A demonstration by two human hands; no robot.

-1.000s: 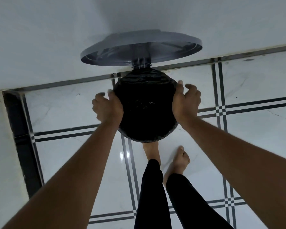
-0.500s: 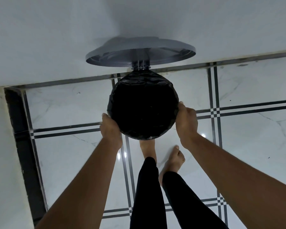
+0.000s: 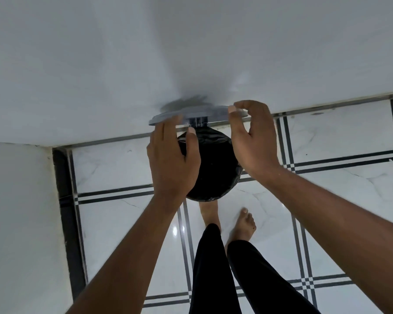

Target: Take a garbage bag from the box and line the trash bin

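Counting one trash bin (image 3: pixel 213 168), one grey lid (image 3: pixel 204 112), two hands, two bare feet. Bin stands on the tiled floor (image 3: pixel 327 200) against the white wall (image 3: pixel 191 53), its round mouth covered by a glossy black garbage bag (image 3: pixel 216 143) wrinkled at the rim. Lid is raised on its rear hinge, blurred. Left hand (image 3: pixel 170 164) hides the bin's left side, fingers apart, touching the lid edge. Right hand (image 3: pixel 252 139) pinches the lid's right edge. Bin body hidden below the mouth.
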